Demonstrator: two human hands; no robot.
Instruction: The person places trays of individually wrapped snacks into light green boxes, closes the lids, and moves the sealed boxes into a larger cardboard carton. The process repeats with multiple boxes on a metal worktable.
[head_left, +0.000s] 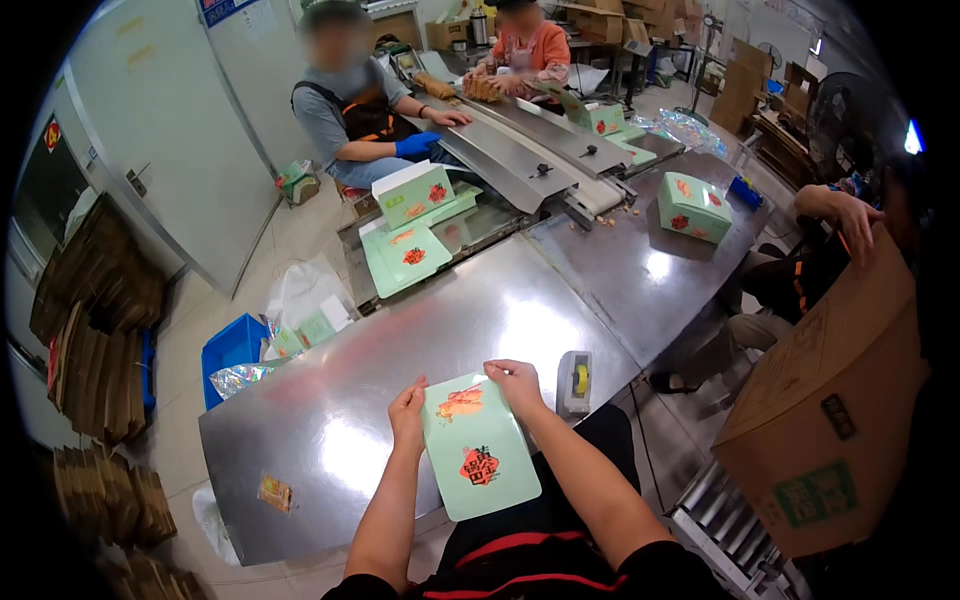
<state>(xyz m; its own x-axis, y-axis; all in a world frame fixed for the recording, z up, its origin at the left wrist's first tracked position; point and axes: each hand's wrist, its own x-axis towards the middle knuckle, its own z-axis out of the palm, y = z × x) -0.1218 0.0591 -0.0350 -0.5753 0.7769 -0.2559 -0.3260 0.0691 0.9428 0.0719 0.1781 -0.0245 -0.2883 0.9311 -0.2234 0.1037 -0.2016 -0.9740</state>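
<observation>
I hold a light green printed carton (pixel 482 455) in front of me, at the table's near edge. Its face has a food picture and a dark red emblem with black lettering. My left hand (pixel 406 412) is closed on the carton's far left corner. At the far right corner, my right hand (pixel 515 386) grips the edge with bent fingers. Whether the carton is flat or has depth, I cannot tell. Just right of my right hand, a tape dispenser (pixel 575 383) with a yellow roll stands on the metal table (pixel 400 350). A small clear-wrapped snack packet (pixel 275 493) lies at the left.
Two people sit beside a conveyor (pixel 570 180) ahead. Green cartons (pixel 410 258) stand left of it, and a closed green box (pixel 695 208) sits right. A large brown carton (pixel 830 420) rests on rollers at right, another person's hand on it. A blue bin (pixel 233 350) stands left.
</observation>
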